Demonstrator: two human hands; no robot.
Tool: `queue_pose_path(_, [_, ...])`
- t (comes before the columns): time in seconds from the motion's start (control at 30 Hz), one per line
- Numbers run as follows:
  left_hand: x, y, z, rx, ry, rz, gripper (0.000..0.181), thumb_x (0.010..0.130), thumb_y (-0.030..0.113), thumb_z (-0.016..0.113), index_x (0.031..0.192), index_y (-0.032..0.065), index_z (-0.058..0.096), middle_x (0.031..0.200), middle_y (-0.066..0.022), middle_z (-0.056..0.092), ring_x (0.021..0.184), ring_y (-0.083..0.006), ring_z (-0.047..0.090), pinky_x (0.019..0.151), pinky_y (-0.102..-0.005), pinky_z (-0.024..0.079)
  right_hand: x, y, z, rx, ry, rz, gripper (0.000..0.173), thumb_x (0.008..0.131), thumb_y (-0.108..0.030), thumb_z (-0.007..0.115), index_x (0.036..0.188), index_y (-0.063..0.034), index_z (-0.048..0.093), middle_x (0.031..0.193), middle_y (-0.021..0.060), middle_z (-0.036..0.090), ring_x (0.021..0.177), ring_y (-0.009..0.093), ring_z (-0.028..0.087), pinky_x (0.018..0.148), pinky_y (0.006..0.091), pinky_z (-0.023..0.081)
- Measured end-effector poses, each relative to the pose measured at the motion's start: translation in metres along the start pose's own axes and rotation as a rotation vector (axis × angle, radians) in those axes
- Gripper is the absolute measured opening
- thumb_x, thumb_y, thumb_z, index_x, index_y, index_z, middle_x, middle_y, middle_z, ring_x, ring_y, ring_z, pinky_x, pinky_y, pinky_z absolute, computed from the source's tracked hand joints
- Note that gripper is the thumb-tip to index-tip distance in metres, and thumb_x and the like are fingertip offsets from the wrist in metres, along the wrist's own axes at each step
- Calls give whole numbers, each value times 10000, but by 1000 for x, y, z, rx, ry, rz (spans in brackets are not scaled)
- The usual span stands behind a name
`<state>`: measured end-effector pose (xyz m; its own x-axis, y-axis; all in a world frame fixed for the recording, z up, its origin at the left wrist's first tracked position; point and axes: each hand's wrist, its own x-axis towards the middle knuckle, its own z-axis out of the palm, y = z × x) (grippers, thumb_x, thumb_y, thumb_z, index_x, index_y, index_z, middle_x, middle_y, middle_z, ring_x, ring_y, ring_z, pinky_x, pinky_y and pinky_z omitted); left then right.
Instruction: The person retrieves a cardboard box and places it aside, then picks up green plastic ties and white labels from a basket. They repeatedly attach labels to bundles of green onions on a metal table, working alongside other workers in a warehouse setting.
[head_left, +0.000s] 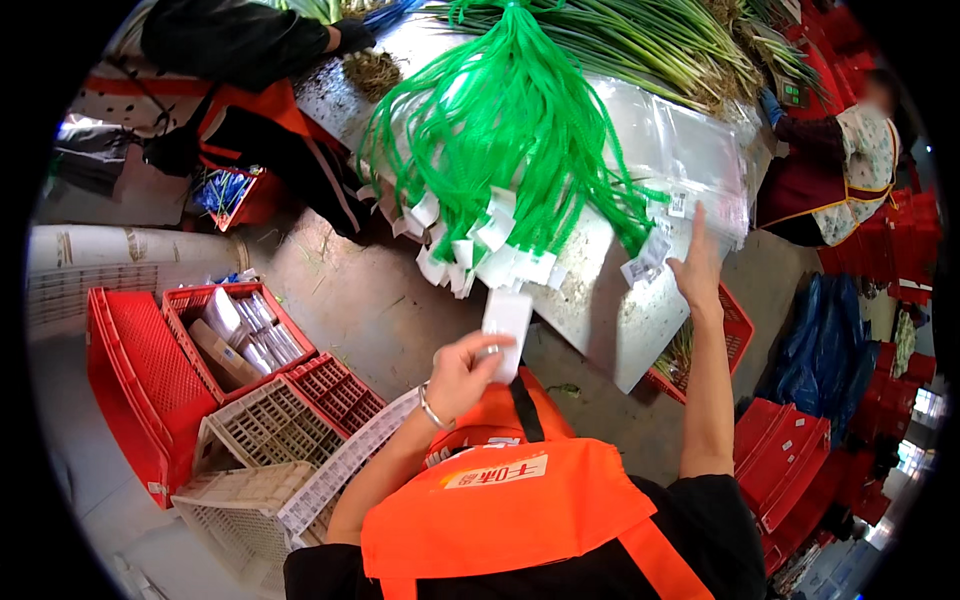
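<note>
My left hand (463, 379) grips a white rectangular label piece (508, 319) between thumb and fingers, in front of the table's near edge. A long strip of printed labels (337, 476) runs past my left forearm. My right hand (697, 274) has its fingers apart and holds nothing, at the near edge of a stack of clear plastic bags (637, 112). Whether it touches the bags cannot be told. Close to it are a printed label (677, 204) and a tagged end (646, 261). A bundle of green mesh net bags (510, 127) spreads over the table, white tags (491, 232) on many ends.
Scallions (675, 45) lie along the table's (600, 300) far side. A gloved co-worker's hand (354, 36) is at upper left; another person (840, 157) stands right. Red crates (232, 337) and beige crates (270, 427) stand left. A red crate (739, 322) sits beside the table.
</note>
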<state>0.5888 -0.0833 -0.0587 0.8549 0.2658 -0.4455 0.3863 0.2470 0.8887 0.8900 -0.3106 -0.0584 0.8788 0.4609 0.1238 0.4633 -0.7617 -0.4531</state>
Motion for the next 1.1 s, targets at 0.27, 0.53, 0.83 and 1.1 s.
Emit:
queue_pose_path(0.27, [-12,-22,-33,-416,294,24,263,903,103,500,1102,-39,595,932,-50,620,765,-87,580,673,-223,479,-172,-198,92,1296,-600,233,441,810,4,627,1211,10,444,986,69,621,847,109,593,759,244,481])
queue_pose_path(0.53, [-33,-35,-48,-483,301,57,270,886,60,499,1116,-61,574,950,-95,626,791,-144,616,691,-265,512,-199,-218,90,1022,-389,103,179,814,3,626,992,28,629,845,32,623,751,89,571,660,201,454])
queue_pose_path(0.83, [6,-61,-68,-305,562,-33,186,838,75,549,963,-11,657,787,-28,628,646,-71,555,556,-200,435,-150,-223,68,1247,-314,411,63,798,-50,641,846,-11,655,750,-38,568,602,36,448,548,184,365])
queue_pose_path(1.1, [29,-7,-70,-33,501,66,192,772,67,529,828,-13,695,631,-5,597,557,-66,519,513,-221,415,-8,-155,71,706,-445,118,141,776,-98,630,825,34,630,682,37,616,635,77,537,565,229,419])
